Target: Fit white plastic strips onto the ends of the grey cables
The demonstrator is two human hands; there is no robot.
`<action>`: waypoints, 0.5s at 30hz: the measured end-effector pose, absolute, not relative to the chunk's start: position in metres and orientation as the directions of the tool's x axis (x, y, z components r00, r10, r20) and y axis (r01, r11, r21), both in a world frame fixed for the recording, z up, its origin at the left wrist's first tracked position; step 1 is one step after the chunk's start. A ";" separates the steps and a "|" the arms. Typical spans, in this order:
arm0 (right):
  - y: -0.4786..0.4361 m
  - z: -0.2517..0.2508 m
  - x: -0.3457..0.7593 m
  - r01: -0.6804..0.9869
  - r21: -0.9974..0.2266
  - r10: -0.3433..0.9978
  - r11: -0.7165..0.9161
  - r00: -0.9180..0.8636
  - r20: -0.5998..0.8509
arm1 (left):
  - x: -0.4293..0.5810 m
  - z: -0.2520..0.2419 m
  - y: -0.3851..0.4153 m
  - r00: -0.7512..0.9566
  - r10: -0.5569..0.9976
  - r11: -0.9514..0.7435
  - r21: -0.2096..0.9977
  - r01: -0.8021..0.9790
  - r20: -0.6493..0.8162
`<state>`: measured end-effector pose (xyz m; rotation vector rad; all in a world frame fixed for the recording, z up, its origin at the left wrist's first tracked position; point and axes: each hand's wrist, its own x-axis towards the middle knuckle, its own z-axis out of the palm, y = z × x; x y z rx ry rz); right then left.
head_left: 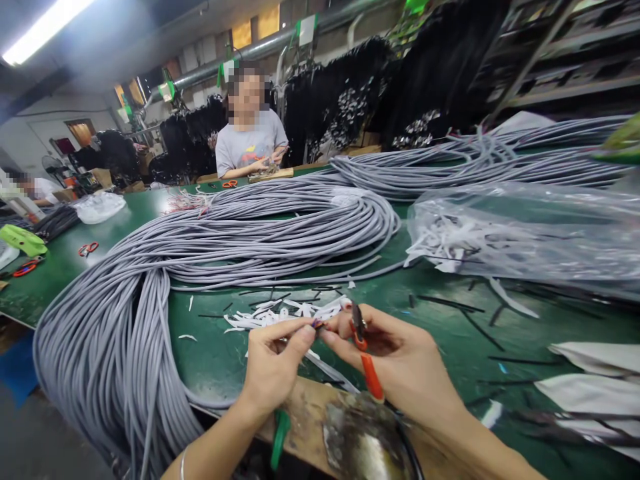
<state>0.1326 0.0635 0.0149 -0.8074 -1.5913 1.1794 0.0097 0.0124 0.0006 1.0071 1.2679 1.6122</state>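
Note:
My left hand [275, 363] is closed, thumb and forefinger pinching the thin coloured wires [318, 325] at the end of a grey cable [327, 370]. Opposite it, my right hand [395, 347] has its fingertips on the same wire ends. Tucked in that hand are orange-handled cutters [369, 373], their dark jaws pointing up. The fingers hide most of the wires. Behind my hands lies a heap of white strips [280, 317] with short black tube pieces. Below them, a wooden board [305, 413] carries a worn metal part [367, 437].
A big bundle of grey cables [115, 320] hangs over the table's left edge; its coils [280, 233] spread across the green table [210, 353]. A clear plastic bag [525, 233] lies at right. Red-handled scissors [88, 249] rest at left. A person [250, 143] sits across the table.

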 end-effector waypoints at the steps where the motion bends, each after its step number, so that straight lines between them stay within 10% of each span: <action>1: 0.064 0.016 0.132 -0.051 -0.957 0.905 0.287 -0.313 0.288 | 0.010 0.001 0.013 -0.348 0.935 -0.132 0.976 -0.174 0.065; 15: 0.062 0.019 0.130 -0.132 -0.979 0.924 0.154 -0.331 0.190 | 0.012 0.005 0.012 -0.380 0.922 -0.175 0.956 -0.237 0.075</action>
